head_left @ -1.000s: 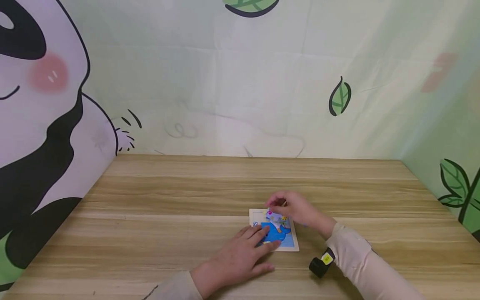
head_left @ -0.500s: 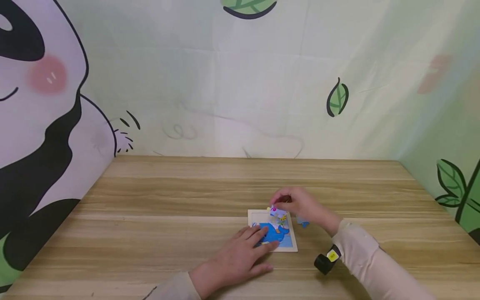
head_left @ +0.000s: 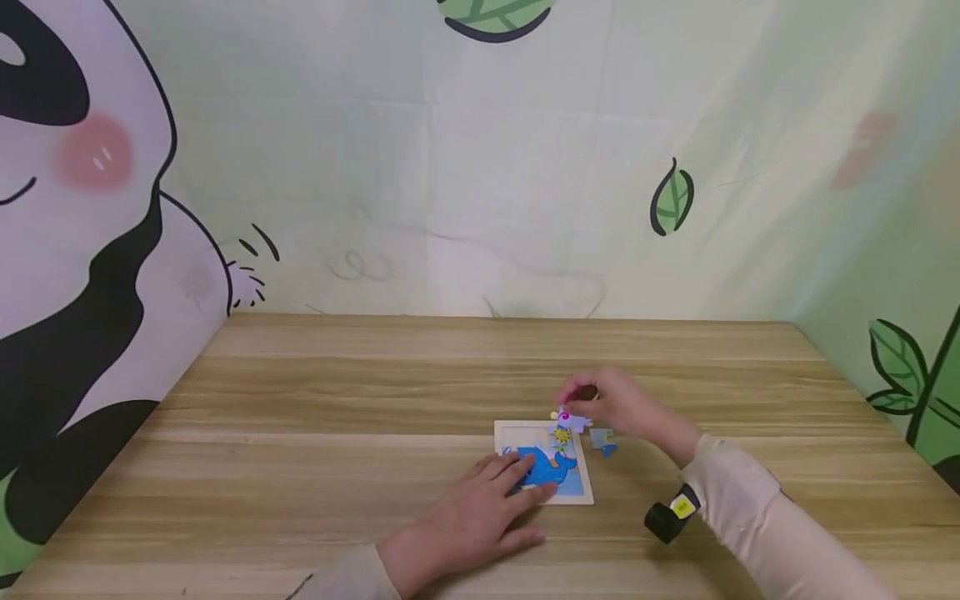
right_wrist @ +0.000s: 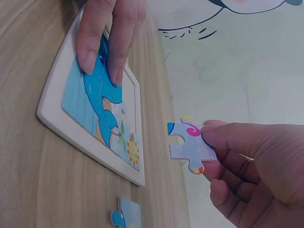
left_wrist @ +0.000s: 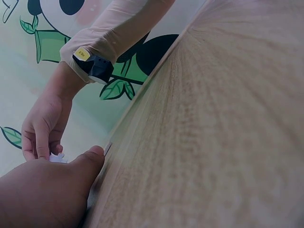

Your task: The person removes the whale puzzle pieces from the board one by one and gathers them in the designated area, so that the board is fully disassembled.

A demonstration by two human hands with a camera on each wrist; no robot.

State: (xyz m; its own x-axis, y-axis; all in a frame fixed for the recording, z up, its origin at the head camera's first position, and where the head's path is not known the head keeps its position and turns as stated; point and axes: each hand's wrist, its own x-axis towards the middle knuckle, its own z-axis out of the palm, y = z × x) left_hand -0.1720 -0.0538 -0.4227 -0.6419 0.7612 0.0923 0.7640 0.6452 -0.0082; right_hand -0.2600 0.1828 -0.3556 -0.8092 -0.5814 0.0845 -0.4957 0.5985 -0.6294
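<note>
A wooden jigsaw board (right_wrist: 85, 138) with a blue whale picture lies flat on the table. My left hand (head_left: 472, 517) rests over its near left part, fingers spread, fingertips on the whale (right_wrist: 97, 90). My right hand (head_left: 622, 404) pinches a pale lilac puzzle piece (right_wrist: 187, 149) with a pink swirl between thumb and fingers. That piece is held up off the table near the board's far right corner. A sunflower (right_wrist: 133, 149) shows in the board's picture. In the left wrist view, the left hand's thumb (left_wrist: 90, 159) hides most of the board.
A loose blue puzzle piece (head_left: 603, 440) lies on the table just right of the board. A black wrist camera (head_left: 667, 521) with a yellow label hangs at the right sleeve. Behind the wooden table (head_left: 337, 392) rises a wall with panda and leaf drawings.
My right hand has moved right and slightly away with the lilac piece, from over the board toward its far right corner. The loose blue piece has come into sight. The left hand stays put.
</note>
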